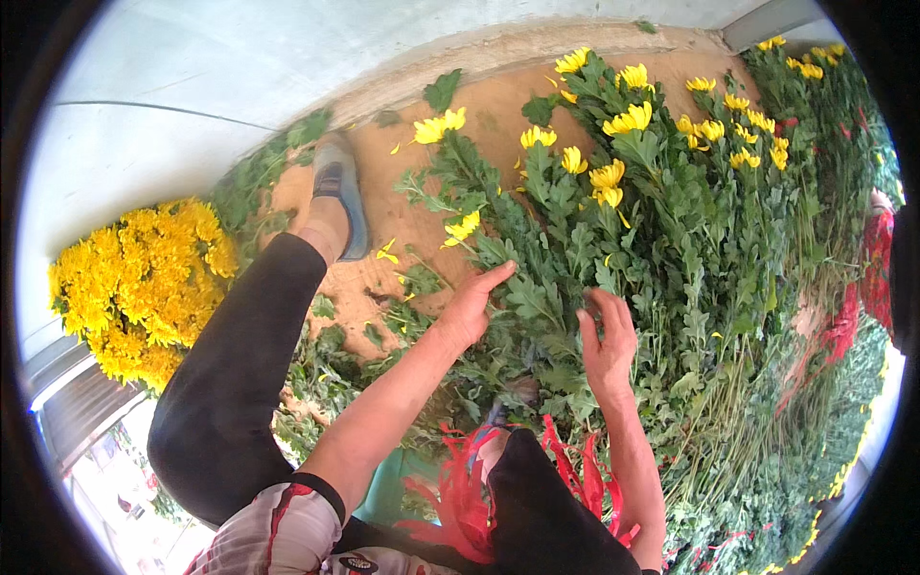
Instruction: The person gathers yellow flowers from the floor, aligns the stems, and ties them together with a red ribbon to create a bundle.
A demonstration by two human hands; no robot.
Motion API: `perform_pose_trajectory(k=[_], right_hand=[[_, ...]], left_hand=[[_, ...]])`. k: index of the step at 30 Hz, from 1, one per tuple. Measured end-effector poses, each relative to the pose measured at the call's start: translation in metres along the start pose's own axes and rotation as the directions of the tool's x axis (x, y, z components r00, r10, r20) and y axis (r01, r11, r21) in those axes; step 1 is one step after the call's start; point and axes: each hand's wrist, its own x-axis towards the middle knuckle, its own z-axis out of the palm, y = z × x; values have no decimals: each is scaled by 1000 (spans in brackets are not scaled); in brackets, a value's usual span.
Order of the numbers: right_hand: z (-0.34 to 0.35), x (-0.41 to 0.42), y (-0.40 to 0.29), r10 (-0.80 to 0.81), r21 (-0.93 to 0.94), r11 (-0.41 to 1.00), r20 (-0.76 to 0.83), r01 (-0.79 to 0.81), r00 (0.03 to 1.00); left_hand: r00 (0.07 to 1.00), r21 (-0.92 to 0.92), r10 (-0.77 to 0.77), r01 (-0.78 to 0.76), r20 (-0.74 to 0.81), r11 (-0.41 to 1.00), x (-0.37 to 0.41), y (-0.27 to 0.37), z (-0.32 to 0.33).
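Many cut yellow chrysanthemums with long leafy stems [647, 237] lie in a heap before me, their heads pointing mostly away. My left hand [471, 305] is at the heap's left side, thumb stretched out over the leaves of a stem; whether it grips a stem cannot be told. To the right, my right hand [609, 338] is above the leaves, its fingers apart and curved, with nothing seen between them. One yellow flower head [462, 227] lies just beyond my left hand. Red plastic strips [460, 489] hang by my right knee.
A dense bunch of yellow chrysanthemums [144, 287] stands at the left by a pale wall [215, 57]. My shoe [341, 194] rests on the brown floor [496, 100], among loose leaves and petals. More stems and red strips [841, 327] lie at the right. A green stool [399, 485] is beneath me.
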Motion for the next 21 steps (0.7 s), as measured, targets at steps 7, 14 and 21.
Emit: perform_pose_trajectory(k=[7,14,21], right_hand=[[19,69,-14,223,182,931,400,-316,889],[-12,41,34,400,421,757,307,-500,863],[-15,14,5,287,468,751,403,-466,869]], left_hand=[[992,-94,31,-20,125,995,-34,-12,17],[742,541,522,-257,-420,801,-21,13,-30],[848,308,530,-507,9,805,-42,53,53]])
